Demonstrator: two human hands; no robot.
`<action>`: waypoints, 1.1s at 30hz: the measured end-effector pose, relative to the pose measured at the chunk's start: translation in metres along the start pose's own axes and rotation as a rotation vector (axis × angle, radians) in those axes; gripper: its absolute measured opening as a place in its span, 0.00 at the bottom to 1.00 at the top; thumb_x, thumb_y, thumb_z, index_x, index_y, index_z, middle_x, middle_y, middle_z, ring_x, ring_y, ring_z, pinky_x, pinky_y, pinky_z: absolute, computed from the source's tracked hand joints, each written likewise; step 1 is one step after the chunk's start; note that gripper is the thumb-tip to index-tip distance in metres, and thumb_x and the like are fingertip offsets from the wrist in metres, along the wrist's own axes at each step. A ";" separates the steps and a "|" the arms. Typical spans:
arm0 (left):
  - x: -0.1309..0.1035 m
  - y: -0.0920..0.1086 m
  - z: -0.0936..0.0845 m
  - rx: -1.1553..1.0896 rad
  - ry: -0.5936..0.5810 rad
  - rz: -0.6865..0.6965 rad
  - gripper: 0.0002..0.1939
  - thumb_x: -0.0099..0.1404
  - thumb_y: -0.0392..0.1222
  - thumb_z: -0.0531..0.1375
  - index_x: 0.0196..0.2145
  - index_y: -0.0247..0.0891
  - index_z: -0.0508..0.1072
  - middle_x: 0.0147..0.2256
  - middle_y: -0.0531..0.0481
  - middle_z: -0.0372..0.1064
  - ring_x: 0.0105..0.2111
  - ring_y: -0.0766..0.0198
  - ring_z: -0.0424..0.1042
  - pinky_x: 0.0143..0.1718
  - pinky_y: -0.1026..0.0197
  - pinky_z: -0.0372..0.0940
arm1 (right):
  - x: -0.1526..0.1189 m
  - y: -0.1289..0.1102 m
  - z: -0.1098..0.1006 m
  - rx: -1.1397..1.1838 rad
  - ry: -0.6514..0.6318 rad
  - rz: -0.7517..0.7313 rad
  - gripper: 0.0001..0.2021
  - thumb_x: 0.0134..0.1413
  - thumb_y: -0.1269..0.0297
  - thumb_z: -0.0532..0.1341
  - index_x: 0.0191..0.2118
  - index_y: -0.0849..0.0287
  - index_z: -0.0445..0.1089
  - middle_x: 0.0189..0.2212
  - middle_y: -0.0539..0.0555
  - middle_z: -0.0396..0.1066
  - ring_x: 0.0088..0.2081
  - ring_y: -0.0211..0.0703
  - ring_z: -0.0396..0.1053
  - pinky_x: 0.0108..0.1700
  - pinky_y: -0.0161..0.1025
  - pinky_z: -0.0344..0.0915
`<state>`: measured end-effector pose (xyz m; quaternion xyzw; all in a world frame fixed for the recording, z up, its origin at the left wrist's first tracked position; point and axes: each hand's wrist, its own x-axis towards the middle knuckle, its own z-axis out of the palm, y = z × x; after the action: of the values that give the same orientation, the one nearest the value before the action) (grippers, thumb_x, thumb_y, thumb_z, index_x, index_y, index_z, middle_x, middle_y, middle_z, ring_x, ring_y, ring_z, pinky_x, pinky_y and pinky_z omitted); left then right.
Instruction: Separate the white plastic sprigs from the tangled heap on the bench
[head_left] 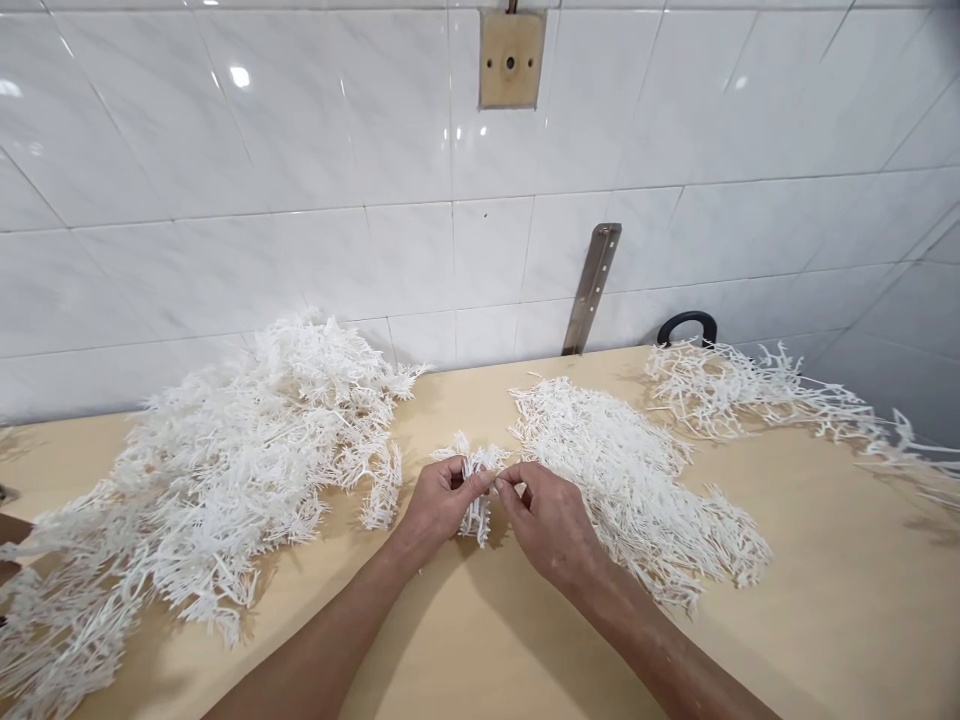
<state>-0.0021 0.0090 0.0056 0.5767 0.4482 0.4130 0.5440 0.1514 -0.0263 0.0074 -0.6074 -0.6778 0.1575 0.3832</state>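
Over the middle of the table, my left hand (442, 500) is closed around a small bunch of white branched sprigs (475, 520). Their frilly ends stick out above and below my fingers. Close against it, my right hand (546, 515) makes a pinch beside the left thumb, at the edge of the bunch. Whatever lies between the right fingertips is too small to make out. Just right of that hand spreads a heap of loose white sprigs (630, 470). A larger, fluffier pile of white branched sprigs (255, 450) covers the table on the left.
The pale wooden table (832, 570) meets a white tiled wall (300, 150). At the back right lies a sparser row of white branching pieces (750, 390), with a black curved handle (688, 318) behind it. A perforated metal strip (592, 285) leans on the wall.
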 end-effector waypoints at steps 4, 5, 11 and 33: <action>0.000 0.000 0.000 0.004 -0.017 0.011 0.23 0.55 0.61 0.65 0.25 0.36 0.69 0.21 0.55 0.62 0.22 0.69 0.59 0.22 0.66 0.54 | -0.001 -0.003 -0.002 0.040 -0.045 -0.010 0.11 0.60 0.62 0.54 0.33 0.57 0.72 0.25 0.51 0.73 0.25 0.41 0.67 0.29 0.37 0.60; -0.001 0.000 0.000 0.016 -0.023 0.015 0.23 0.56 0.61 0.64 0.24 0.36 0.68 0.21 0.55 0.61 0.22 0.68 0.59 0.23 0.66 0.54 | -0.001 -0.003 -0.003 0.049 -0.062 0.002 0.11 0.61 0.62 0.54 0.33 0.57 0.72 0.24 0.50 0.72 0.24 0.41 0.67 0.29 0.37 0.60; -0.001 0.000 0.002 0.115 -0.005 0.105 0.23 0.59 0.58 0.62 0.21 0.37 0.64 0.20 0.56 0.57 0.23 0.69 0.56 0.24 0.66 0.53 | -0.001 0.000 -0.007 0.080 -0.132 0.042 0.11 0.59 0.61 0.55 0.33 0.56 0.73 0.22 0.49 0.71 0.23 0.41 0.67 0.26 0.36 0.60; -0.004 0.004 0.001 0.106 -0.016 0.059 0.22 0.58 0.59 0.62 0.23 0.37 0.64 0.21 0.56 0.57 0.23 0.68 0.57 0.24 0.65 0.52 | -0.001 0.001 -0.002 0.134 -0.020 -0.006 0.11 0.61 0.61 0.56 0.37 0.57 0.75 0.27 0.51 0.75 0.24 0.41 0.68 0.29 0.37 0.64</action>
<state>-0.0013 0.0052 0.0100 0.6211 0.4477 0.3999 0.5038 0.1534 -0.0277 0.0072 -0.5769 -0.6713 0.2076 0.4165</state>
